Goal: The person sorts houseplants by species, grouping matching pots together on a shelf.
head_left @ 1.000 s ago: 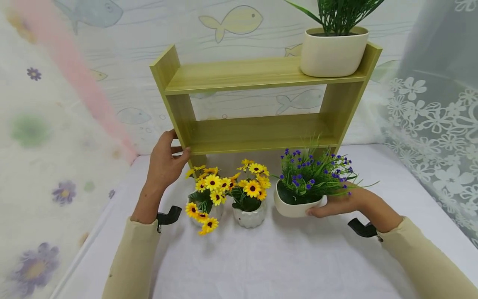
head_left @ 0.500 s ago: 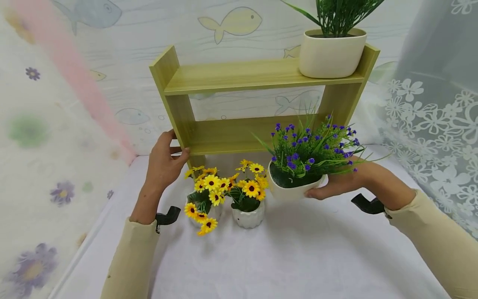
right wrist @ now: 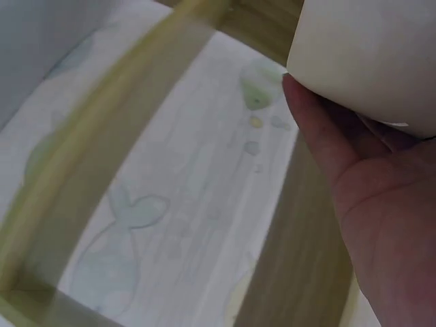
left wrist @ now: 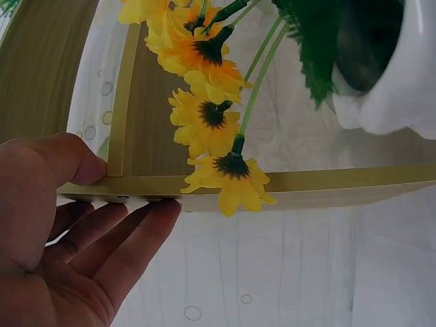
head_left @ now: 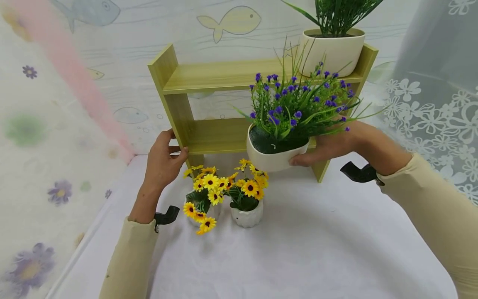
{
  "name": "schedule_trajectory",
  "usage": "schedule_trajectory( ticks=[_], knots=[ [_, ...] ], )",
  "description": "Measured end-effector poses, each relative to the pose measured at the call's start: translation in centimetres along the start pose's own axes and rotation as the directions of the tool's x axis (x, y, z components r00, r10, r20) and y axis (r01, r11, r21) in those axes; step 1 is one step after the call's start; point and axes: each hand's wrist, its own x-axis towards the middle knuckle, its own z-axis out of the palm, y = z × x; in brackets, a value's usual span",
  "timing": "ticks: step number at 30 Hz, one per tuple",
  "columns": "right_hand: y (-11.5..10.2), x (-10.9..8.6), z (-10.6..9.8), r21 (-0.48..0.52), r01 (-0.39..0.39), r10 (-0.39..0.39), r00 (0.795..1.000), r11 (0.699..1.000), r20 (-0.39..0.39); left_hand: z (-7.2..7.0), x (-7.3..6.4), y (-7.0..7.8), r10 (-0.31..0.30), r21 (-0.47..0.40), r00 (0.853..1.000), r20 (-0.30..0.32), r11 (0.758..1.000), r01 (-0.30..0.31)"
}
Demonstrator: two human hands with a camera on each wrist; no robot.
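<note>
Right-hand fingers [right wrist: 310,122] are holding the purple-flower pot [head_left: 272,160] before the shelf [head_left: 228,75] while left-hand fingers [left wrist: 139,245] are gripping the shelf's side.

Fish-print backdrop [head_left: 231,23]; floral drape [head_left: 31,170], pink stripe [head_left: 76,79] at left; lace curtain [head_left: 429,99] right; white tabletop [head_left: 317,253].

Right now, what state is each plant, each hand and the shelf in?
Shelf, standing upright
Purple-flowered plant, held aloft
Green plant, standing on shelf top
Left yellow-flowered plant, standing on table
Right yellow-flowered plant, standing on table
Left hand, gripping shelf
Right hand, holding purple-flowered plant
</note>
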Motion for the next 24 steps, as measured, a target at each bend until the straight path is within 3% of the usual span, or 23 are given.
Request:
schedule_trajectory(
  ticks=[4,13,19,24],
  knots=[
    [-0.7,1.2,-1.3,0.003,0.058,-0.057,0.994,0.998,-0.097,0.1,0.0,0.0,0.003,-0.003,1.000,-0.002,1.000,-0.003],
    [-2.2,4.2,-3.7,0.146,-0.025,0.040,0.994,0.989,-0.102,0.2,-0.1,-0.3,-0.018,0.001,1.000,-0.007,1.000,0.018],
    [-2.8,6.4,-4.8,0.219,0.036,0.015,0.974,0.975,-0.225,0.1,-0.1,-0.2,0.000,-0.003,1.000,-0.006,1.000,0.000],
    [-2.9,8.3,-5.4,0.196,-0.021,0.078,0.956,0.980,-0.284,0.1,0.0,-0.1,0.009,-0.011,1.000,-0.001,1.000,-0.009]
  ],
)
